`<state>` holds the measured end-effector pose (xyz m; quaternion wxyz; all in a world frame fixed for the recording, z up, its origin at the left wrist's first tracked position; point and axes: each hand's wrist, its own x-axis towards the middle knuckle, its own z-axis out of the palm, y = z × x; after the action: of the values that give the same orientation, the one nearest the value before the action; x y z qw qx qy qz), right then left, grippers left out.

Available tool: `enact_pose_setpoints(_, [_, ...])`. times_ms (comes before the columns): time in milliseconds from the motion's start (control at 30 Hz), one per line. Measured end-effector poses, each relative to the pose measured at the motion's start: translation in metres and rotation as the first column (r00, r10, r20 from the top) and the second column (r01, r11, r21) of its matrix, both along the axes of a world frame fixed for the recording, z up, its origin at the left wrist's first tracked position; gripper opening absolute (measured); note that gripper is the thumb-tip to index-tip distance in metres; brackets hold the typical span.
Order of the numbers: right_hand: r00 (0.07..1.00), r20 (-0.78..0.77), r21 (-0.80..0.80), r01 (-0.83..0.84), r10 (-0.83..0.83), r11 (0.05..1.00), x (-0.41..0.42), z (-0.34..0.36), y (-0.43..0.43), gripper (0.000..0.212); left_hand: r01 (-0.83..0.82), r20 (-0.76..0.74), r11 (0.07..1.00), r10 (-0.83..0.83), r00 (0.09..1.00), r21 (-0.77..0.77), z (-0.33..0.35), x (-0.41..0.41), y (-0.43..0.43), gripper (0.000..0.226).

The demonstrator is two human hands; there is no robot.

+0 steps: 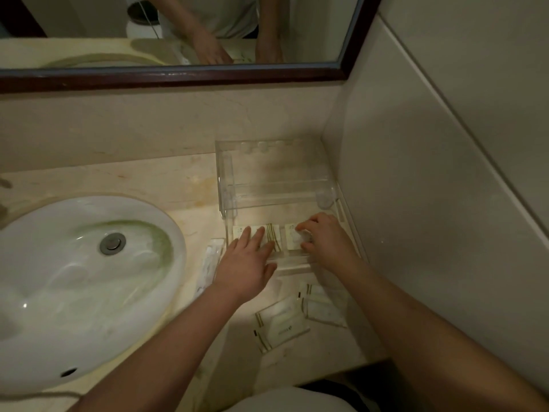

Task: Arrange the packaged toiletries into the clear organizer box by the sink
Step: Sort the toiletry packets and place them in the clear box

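A clear organizer box (276, 185) stands in the counter's right corner, its low front tray toward me. In that tray lie a striped packet (274, 237) and a pale packet (291, 239). My left hand (246, 263) lies over the striped packet with straight fingers pressing it flat. My right hand (323, 239) has its fingers curled on the pale packet. Two more packets rest on the counter near me, one (280, 324) toward the middle and one (325, 307) at the right. A clear wrapped item (209, 263) lies left of the box.
A white oval sink (77, 286) fills the left of the counter. A dark-framed mirror (178, 75) hangs above the backsplash. A tiled wall (445, 188) closes the right side, tight against the box. The counter's front edge runs just below the loose packets.
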<state>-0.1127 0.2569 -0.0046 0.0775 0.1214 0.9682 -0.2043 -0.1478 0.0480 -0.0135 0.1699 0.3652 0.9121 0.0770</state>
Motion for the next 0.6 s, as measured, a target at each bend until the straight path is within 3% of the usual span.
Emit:
enact_pose_setpoints(200, [0.999,-0.028,-0.026,-0.02,0.019,0.999,0.005,0.0,-0.006,0.035,-0.023,0.018,0.999,0.022,1.0,0.032,0.004,0.001,0.001,0.054])
enact_pose_setpoints(367, [0.95,-0.243,-0.183,0.153,-0.196,0.971,0.039,0.016,-0.014,0.021,-0.06,0.017,0.917,0.058,0.998,0.394,0.022,0.024,0.0,0.026])
enact_pose_setpoints(467, [0.946,-0.182,-0.159,0.239,-0.266,0.958,0.077,0.02,-0.022,0.021,-0.073,0.172,0.954,0.023,0.985,0.291,0.027,0.051,0.001,0.036])
enact_pose_setpoints(600, [0.979,0.111,-0.033,0.177,-0.172,0.984,0.119,0.01,-0.028,0.061,0.094,0.143,0.996,-0.093,0.985,-0.004,0.019,0.07,0.01,0.071])
